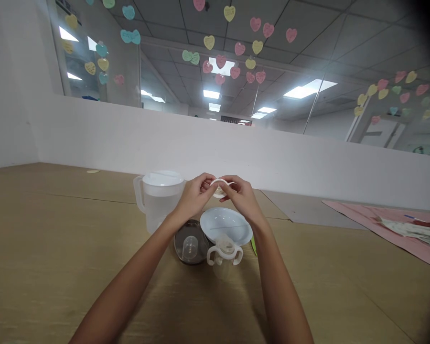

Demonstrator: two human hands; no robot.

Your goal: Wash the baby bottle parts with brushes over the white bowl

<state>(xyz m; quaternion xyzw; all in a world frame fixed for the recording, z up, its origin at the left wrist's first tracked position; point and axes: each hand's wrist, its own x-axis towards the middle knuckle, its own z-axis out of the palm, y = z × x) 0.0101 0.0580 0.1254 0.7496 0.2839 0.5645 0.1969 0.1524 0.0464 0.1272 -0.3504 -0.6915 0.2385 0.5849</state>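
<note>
Above the white bowl (226, 220), my left hand (198, 191) and my right hand (239, 192) both grip a white bottle ring (220, 182). Something beige shows inside the ring, perhaps a nipple, though my thumbs cover part of it. Fingers of both hands are closed around its edge. Below, a clear baby bottle (222, 267) with two white handles stands upright without a lid. To its left a dark round dish (181, 248) holds a clear dome-shaped cap (190, 247). Left of my left hand stands a translucent pitcher (159, 205) with a white lid.
A bright green object (253, 245) lies partly hidden beside the bowl. Pink cloth (365, 217) with a patterned fabric (415, 231) lies at the right of the table (57, 248). Behind rises a low white wall (111, 129) under glass with heart-shaped notes.
</note>
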